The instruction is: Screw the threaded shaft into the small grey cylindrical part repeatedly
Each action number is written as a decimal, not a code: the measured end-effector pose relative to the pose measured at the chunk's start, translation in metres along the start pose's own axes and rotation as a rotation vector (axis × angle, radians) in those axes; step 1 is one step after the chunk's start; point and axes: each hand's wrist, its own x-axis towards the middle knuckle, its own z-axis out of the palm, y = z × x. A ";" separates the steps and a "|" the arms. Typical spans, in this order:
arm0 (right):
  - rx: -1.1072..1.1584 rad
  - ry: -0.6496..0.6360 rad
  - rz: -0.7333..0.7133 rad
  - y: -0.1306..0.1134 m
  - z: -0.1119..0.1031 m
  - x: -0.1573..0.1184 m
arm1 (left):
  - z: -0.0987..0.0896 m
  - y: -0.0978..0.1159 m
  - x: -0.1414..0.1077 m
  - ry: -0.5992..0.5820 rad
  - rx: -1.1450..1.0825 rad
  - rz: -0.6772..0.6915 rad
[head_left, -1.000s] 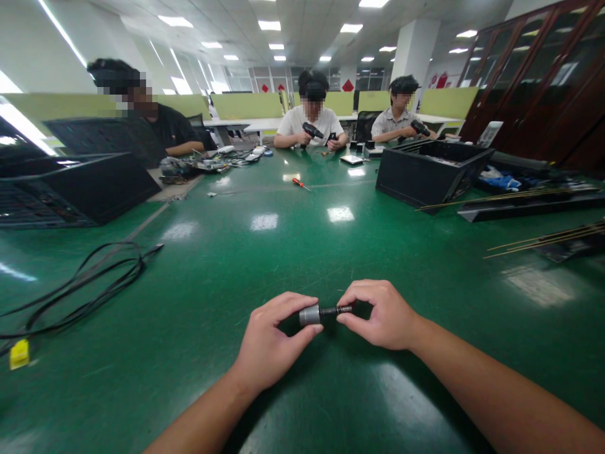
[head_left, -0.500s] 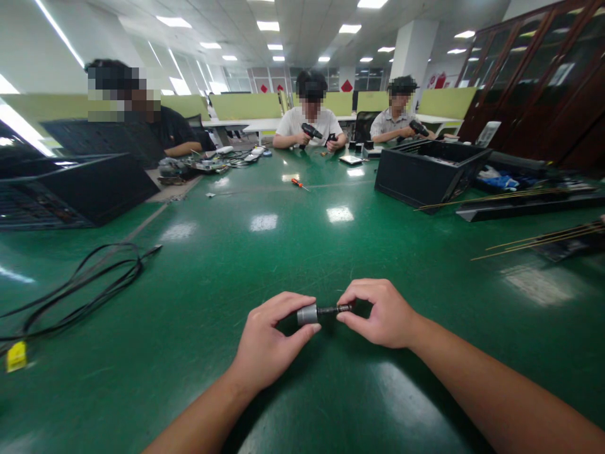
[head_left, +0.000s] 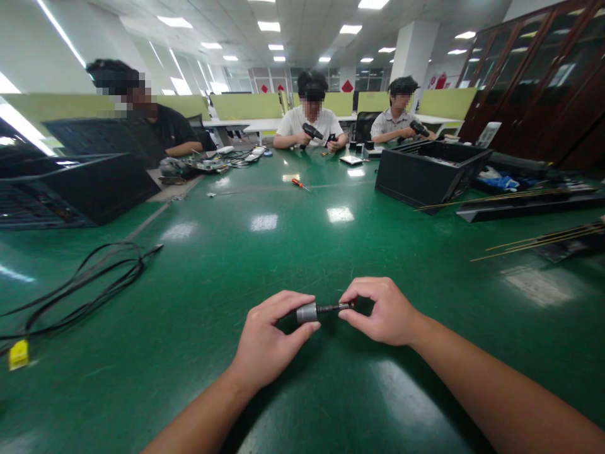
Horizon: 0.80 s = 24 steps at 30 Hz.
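Well, barely a change: left hand (head_left: pixel 265 343), grip still pinching the grey cylinder (head_left: pixel 307 313); right hand (head_left: pixel 385 312), grip still pinching the dark shaft (head_left: pixel 328 309) near its end.

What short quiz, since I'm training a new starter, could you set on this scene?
1. What does the left hand grip: A, a drill; B, the grey cylinder; C, a cable?
2. True or false: the right hand pinches the thin shaft at the end away from the cylinder.
3. Fill in: the orange-handled screwdriver lies on the ____ table.

Key: 1 B; 2 true; 3 green.
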 end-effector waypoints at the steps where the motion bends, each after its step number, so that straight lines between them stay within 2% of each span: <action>1: 0.001 -0.001 0.000 0.000 0.000 0.000 | 0.000 0.000 0.000 0.000 0.002 -0.001; 24: 0.008 0.013 -0.021 0.002 -0.002 0.001 | -0.003 -0.001 0.001 0.010 0.011 0.020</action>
